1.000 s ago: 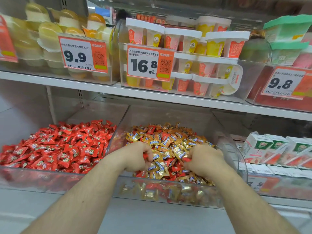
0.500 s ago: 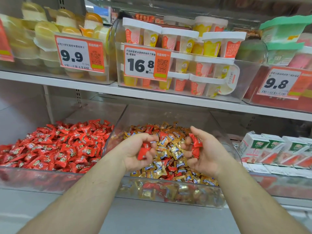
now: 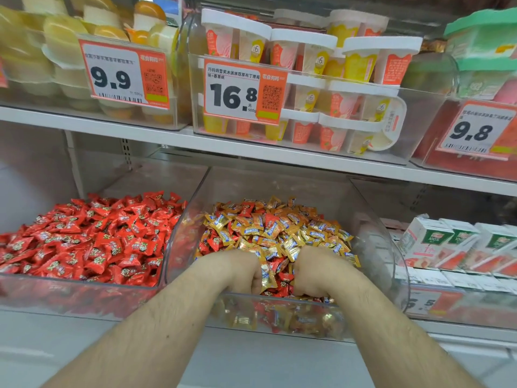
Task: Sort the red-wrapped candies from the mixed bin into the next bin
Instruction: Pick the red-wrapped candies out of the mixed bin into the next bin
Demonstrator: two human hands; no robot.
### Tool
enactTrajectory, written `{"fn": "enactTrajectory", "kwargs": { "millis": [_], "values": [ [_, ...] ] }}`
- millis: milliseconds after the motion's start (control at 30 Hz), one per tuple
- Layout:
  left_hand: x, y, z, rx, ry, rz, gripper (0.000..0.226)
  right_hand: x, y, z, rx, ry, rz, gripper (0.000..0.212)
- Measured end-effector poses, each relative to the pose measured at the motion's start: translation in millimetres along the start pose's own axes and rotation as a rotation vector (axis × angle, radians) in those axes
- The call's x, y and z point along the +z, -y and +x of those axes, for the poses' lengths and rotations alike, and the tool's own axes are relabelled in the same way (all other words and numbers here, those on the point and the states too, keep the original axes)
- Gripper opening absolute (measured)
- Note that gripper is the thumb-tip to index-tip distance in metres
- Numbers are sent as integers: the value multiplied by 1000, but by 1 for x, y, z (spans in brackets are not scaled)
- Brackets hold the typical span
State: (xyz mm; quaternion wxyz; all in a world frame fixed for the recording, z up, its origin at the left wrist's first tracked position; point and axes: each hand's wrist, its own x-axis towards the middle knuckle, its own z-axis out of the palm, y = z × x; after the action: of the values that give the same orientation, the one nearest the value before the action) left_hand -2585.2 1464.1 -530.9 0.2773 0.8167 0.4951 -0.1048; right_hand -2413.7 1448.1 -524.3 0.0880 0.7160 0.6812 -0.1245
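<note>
Head view: both hands down in the mixed bin (image 3: 372, 219), knuckles up, fingers curled into the pile near the front wall. Left hand (image 3: 237, 271) and right hand (image 3: 314, 273) sit close together w/ a strip of candies between them. Fingertips buried, so can't tell whether either actually holds anything. Red-wrapped candies (image 3: 275, 221) scattered among the gold-wrapped candies (image 3: 316, 236), several reds right between the hands. Red bin (image 3: 84, 292) just beside on the left, already heaped w/ reds. Step, as I judge: picking phase. Next needs pinching reds only, shedding golds, then carrying left over the divider wall
</note>
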Motion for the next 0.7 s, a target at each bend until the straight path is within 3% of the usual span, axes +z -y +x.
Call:
{"fn": "enactTrajectory", "kwargs": {
  "millis": [67, 133, 200, 300, 367, 500, 633, 700],
  "values": [
    [-2, 3, -4, 26, -71, -55, 16, -3, -8, 0, 5, -19, 133, 10],
    [-7, 7, -10, 57, -188, -192, 15, -14, -16, -5, -7, -109, 419, 12],
    [-11, 9, -21, 84, -299, -425, 18, -26, -20, -17, -37, -170, 803, 24],
    [-19, 7, -44, 123, -394, -797, 10, -36, -13, -38, -41, -115, 1195, 22],
    [-28, 9, -66, 177, -454, -1007, 4, -40, 2, -51, -55, -79, 1277, 19],
    [-44, 40, -111, 261, -612, -1430, 27, -55, 50, -73, -142, -47, 1439, 14],
    [-44, 82, -137, 128, -795, -1479, 39, -68, 112, -79, -266, -32, 1398, 14],
    [-40, 100, -138, -2, -876, -1451, 38, -73, 146, -75, -342, -77, 1238, 27]
  ]
}}
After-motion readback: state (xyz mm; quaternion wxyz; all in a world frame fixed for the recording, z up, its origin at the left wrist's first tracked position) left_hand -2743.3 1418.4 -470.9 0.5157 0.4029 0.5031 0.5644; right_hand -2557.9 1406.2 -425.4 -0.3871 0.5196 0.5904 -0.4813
